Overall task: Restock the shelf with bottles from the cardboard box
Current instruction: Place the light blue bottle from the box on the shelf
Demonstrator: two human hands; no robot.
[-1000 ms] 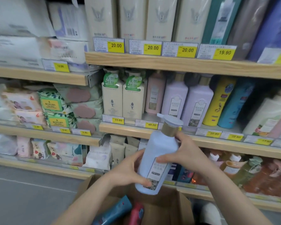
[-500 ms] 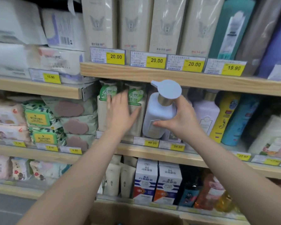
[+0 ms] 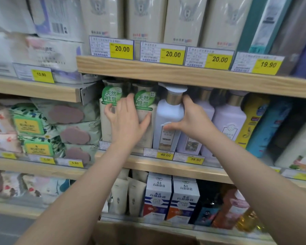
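Observation:
A pale blue pump bottle (image 3: pixel 168 119) with a gold collar stands on the middle wooden shelf (image 3: pixel 166 167), its white pump head just under the shelf above. My right hand (image 3: pixel 193 121) grips it from the right, thumb across its front. My left hand (image 3: pixel 126 121) presses flat with spread fingers against two beige bottles with green labels (image 3: pixel 143 110) just left of it. The rim of the cardboard box (image 3: pixel 145 234) shows at the bottom edge; its contents are out of view.
Lilac bottles (image 3: pixel 228 121) stand right of the blue one, then a yellow bottle (image 3: pixel 251 121) and a teal bottle (image 3: pixel 268 128). The upper shelf (image 3: pixel 184 75) hangs low over the bottle tops. Wipe packs (image 3: pixel 34 128) fill the left shelves. Boxes and tubes sit below.
The blue bottle went from above the box up onto the middle shelf and further in. My left hand left the bottle and now presses the beige bottles.

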